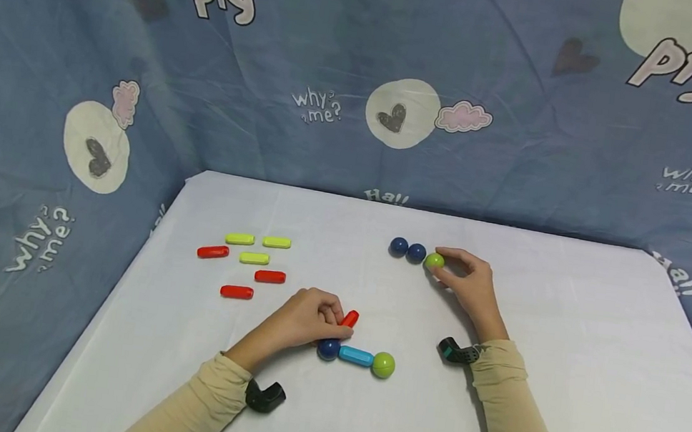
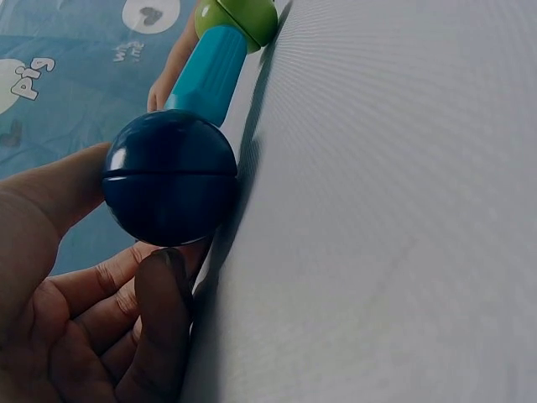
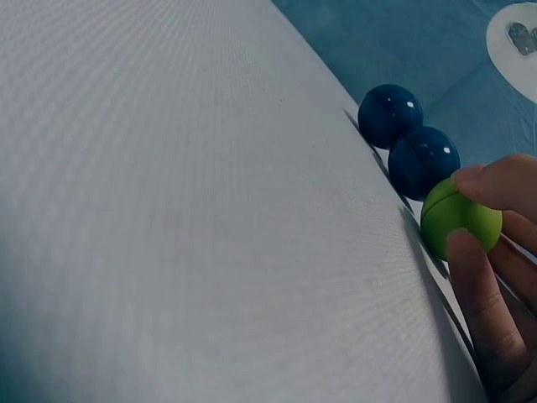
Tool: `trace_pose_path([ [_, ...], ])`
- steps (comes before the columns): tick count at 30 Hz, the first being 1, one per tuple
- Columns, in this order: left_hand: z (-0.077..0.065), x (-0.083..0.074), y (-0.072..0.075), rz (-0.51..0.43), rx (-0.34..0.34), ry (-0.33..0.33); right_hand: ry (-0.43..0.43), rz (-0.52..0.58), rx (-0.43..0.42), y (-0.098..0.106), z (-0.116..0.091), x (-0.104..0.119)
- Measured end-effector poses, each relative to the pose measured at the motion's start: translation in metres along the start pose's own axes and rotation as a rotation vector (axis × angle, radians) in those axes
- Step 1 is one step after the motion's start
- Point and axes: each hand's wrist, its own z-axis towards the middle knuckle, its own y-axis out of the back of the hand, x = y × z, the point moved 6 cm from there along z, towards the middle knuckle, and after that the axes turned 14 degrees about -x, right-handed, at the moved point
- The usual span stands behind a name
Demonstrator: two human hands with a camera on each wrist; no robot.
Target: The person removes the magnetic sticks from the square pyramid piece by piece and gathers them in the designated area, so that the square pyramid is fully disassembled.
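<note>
Near the front middle of the table, my left hand (image 1: 313,316) pinches a red rod (image 1: 350,318) between thumb and fingers. Right below that thumb sits a dark blue ball (image 1: 328,348), joined by a light blue rod (image 1: 356,356) to a green ball (image 1: 384,365). In the left wrist view the blue ball (image 2: 170,178) fills the middle and the red rod is hidden. Farther back, my right hand (image 1: 470,285) grips another green ball (image 3: 461,220) between thumb and forefinger. This ball is at the end of a row with two dark blue balls (image 3: 424,163).
At the left lie several loose rods, yellow-green ones such as the yellow-green rod (image 1: 254,258) and red ones such as the red rod (image 1: 236,292). A white cloth (image 1: 595,347) covers the table. Behind it hangs a blue printed curtain (image 1: 316,39).
</note>
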Motion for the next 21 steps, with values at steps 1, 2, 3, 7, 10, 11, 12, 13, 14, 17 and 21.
trace_pose_path([
  [1, 0.000, 0.000, 0.000, 0.000, -0.001, -0.002, 0.002, 0.006, -0.005, -0.001, 0.002, -0.005],
  [2, 0.000, 0.000, 0.000, 0.000, -0.002, -0.002, 0.006, 0.013, -0.012, -0.001, 0.003, -0.011],
  [3, 0.000, -0.001, 0.000, -0.002, -0.003, -0.003, 0.009, 0.025, -0.021, -0.001, 0.005, -0.015],
  [7, -0.001, -0.001, 0.001, -0.009, -0.006, -0.009, 0.033, 0.080, -0.061, 0.002, 0.004, -0.015],
  [10, -0.001, -0.002, 0.001, -0.010, -0.008, -0.010, 0.042, 0.120, -0.089, 0.004, 0.003, -0.013],
  [11, -0.001, -0.002, 0.001, -0.011, -0.007, -0.009, 0.043, 0.126, -0.094, 0.004, 0.003, -0.013],
  [12, -0.001, -0.002, 0.000, -0.010, -0.007, -0.010, 0.037, 0.131, -0.101, 0.005, 0.003, -0.013],
  [13, -0.001, -0.002, 0.000, -0.008, -0.008, -0.010, 0.037, 0.134, -0.103, 0.005, 0.003, -0.013],
  [14, -0.002, -0.003, 0.000, -0.006, -0.010, -0.015, 0.033, 0.136, -0.106, 0.006, 0.003, -0.014],
  [17, -0.003, -0.007, 0.001, 0.006, -0.031, -0.052, 0.027, 0.135, -0.105, 0.006, 0.003, -0.015],
  [21, -0.006, -0.019, 0.006, 0.043, -0.116, -0.170, 0.020, 0.144, -0.099, 0.005, 0.004, -0.015],
])
